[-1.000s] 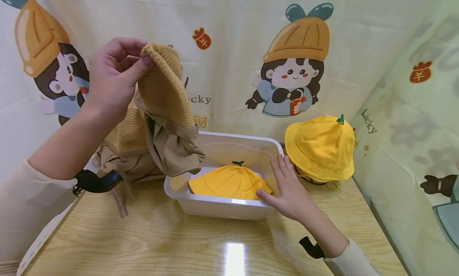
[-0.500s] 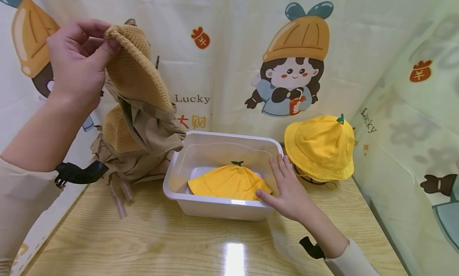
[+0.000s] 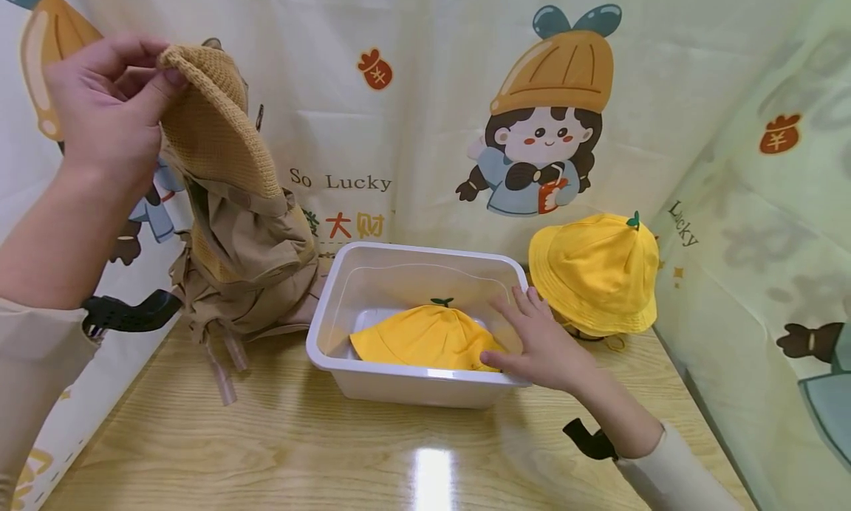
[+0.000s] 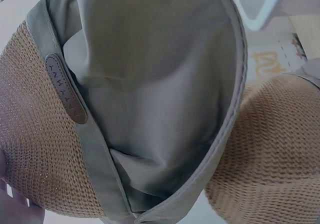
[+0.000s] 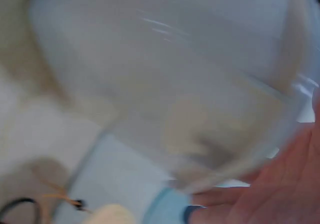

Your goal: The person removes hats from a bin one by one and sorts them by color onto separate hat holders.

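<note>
High on the left, my left hand point(image 3: 109, 112) pinches the crown of a tan sun hat point(image 3: 216, 142) between thumb and fingers. Its woven crown is tilted up and its khaki cloth brim hangs down; a brown label shows in the left wrist view. Behind and below is a second tan hat point(image 4: 272, 154), mostly covered in the head view. My right hand point(image 3: 548, 345) is at the right rim of a white plastic basin point(image 3: 412, 389), fingers spread and fairly straight. Whether it touches the rim is unclear. A yellow hat point(image 3: 425, 341) with a green sprout lies in the basin.
Another yellow bucket hat point(image 3: 592, 275) sits raised at the back right, close to my right hand. Pale straps point(image 3: 222, 374) hang onto the wooden table point(image 3: 299, 452) at the left. A printed curtain point(image 3: 425, 127) encloses the back and sides.
My left hand has carried the tan hat leftward, away from the basin and in front of the second tan hat. My right hand has shifted slightly right, its fingers spreading.
</note>
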`<state>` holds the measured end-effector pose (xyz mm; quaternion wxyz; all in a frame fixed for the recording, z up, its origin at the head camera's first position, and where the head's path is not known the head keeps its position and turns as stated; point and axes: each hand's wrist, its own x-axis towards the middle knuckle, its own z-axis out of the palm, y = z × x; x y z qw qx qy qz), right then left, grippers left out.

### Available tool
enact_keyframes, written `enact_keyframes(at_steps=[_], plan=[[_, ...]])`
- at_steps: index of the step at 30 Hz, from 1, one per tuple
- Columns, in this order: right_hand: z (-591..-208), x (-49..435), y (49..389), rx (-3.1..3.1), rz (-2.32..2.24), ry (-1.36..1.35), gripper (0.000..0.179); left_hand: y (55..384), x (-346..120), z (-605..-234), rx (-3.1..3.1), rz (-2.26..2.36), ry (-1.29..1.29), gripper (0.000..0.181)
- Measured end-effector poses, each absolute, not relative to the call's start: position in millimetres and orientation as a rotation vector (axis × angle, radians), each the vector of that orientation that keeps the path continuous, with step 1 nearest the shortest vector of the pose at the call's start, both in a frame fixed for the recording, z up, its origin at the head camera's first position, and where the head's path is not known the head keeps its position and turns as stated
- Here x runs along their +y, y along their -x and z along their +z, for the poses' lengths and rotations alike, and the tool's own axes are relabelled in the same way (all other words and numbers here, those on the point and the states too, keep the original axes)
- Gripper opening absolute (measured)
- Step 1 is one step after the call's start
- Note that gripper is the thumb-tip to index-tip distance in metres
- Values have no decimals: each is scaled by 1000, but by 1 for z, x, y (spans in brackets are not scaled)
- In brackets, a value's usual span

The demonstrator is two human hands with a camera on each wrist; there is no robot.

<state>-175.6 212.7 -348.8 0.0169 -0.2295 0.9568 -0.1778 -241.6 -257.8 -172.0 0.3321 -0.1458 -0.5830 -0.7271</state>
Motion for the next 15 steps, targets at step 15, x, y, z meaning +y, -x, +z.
enact_keyframes(at_steps=[15], plan=[[-228,54,235,2740,-949,1407,39,234,-272,-190,-1593,-1952,388,37]])
